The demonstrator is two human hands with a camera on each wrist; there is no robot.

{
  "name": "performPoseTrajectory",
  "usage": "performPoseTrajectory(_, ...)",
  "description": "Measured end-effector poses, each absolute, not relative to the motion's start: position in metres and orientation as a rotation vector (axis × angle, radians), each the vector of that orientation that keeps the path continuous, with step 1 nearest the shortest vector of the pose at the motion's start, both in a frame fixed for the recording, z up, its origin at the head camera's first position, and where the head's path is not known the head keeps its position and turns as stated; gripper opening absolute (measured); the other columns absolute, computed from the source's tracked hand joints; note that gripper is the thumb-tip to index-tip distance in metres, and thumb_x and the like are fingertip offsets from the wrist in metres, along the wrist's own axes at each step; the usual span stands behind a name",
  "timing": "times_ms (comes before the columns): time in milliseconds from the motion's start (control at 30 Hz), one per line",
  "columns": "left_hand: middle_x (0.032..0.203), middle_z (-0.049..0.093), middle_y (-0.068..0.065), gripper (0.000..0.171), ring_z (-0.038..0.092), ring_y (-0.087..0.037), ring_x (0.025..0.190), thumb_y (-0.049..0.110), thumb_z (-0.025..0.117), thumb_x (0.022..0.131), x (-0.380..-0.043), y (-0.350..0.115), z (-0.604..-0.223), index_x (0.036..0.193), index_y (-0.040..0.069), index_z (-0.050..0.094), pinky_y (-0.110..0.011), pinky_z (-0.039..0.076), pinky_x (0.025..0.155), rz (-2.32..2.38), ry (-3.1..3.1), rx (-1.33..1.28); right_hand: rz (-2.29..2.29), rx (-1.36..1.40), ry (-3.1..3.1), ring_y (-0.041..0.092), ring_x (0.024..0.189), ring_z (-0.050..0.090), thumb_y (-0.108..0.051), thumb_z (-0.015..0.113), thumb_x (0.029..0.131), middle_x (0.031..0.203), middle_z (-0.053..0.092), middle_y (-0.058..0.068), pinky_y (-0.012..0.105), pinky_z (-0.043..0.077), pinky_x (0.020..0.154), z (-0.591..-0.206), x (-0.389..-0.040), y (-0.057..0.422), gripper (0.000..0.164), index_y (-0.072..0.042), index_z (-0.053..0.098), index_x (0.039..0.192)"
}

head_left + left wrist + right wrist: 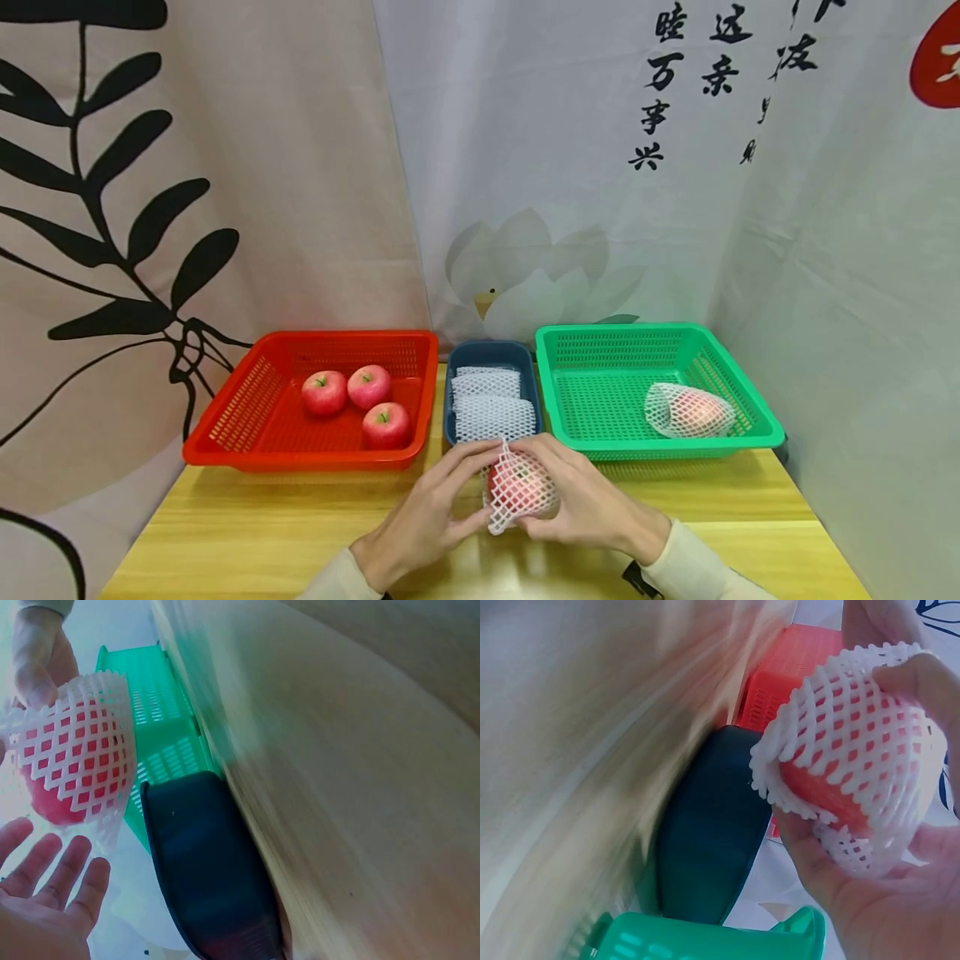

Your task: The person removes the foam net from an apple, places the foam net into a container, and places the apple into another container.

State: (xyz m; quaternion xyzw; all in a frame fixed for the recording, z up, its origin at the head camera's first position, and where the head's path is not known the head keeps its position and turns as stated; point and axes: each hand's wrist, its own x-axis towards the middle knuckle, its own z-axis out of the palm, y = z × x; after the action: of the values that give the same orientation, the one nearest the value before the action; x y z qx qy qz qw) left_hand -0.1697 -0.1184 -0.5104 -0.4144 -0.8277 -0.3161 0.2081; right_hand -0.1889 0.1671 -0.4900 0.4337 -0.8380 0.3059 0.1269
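Round red apple (821,791) glowing through white diamond-mesh foam netting (522,492)! Fingers of the right hand (583,500) grip it; the left hand's (435,504) spread loosely alongside.

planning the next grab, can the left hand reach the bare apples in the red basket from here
Likely yes: the left hand is beside the nearer netted apple, and the red basket lies ahead to its left, open on top, with nothing covering the bare apples; only the rim to clear.
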Motion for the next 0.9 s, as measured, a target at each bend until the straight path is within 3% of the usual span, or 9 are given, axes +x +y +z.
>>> performPoseTrajectory(300, 0.174, 0.058, -0.011, 0.086, 0.066, -0.028, 0.154, 0.015, 0.099, 0.091, -0.17, -0.114, -0.51, 0.166, 0.012, 0.058, -0.019, 0.038, 0.137, -0.907, -2.296, -1.187, 1.004, 1.181, -2.569, 0.021, 0.143, 0.071, -0.022, 0.102, 0.075, 0.165, 0.065, 0.011, 0.045, 0.064, 0.121, -0.485, -0.189, 0.164, 0.114, -0.004, 0.044, 0.172)
performPoseTrajectory(433, 0.175, 0.057, -0.009, 0.086, 0.065, -0.027, 0.155, 0.017, 0.099, 0.092, -0.171, -0.111, -0.51, 0.168, 0.016, 0.058, -0.025, 0.045, 0.136, -0.904, -2.301, -1.191, 1.04, 1.168, -2.568, 0.025, 0.148, 0.07, -0.02, 0.101, 0.074, 0.168, 0.063, 0.013, 0.049, 0.062, 0.124, -0.484, -0.189, 0.163, 0.118, -0.004, 0.041, 0.174)
performPoseTrajectory(633, 0.177, 0.055, -0.008, 0.086, 0.064, -0.027, 0.156, 0.021, 0.099, 0.094, -0.17, -0.107, -0.508, 0.169, 0.02, 0.056, -0.044, 0.062, 0.123, -0.905, -2.32, -1.195, 1.048, 1.188, -2.541, 0.03, 0.149, 0.07, -0.022, 0.105, 0.073, 0.17, 0.061, 0.019, 0.052, 0.061, 0.124, -0.484, -0.187, 0.16, 0.123, -0.004, 0.039, 0.176)
performPoseTrajectory(900, 0.174, 0.056, -0.01, 0.083, 0.065, -0.029, 0.153, 0.023, 0.1, 0.095, -0.17, -0.105, -0.509, 0.168, 0.022, 0.059, -0.042, 0.065, 0.12, -0.89, -2.306, -1.199, 1.036, 1.197, -2.488, 0.03, 0.144, 0.073, -0.022, 0.106, 0.071, 0.167, 0.063, 0.02, 0.047, 0.066, 0.118, -0.484, -0.184, 0.158, 0.128, -0.005, 0.037, 0.177)
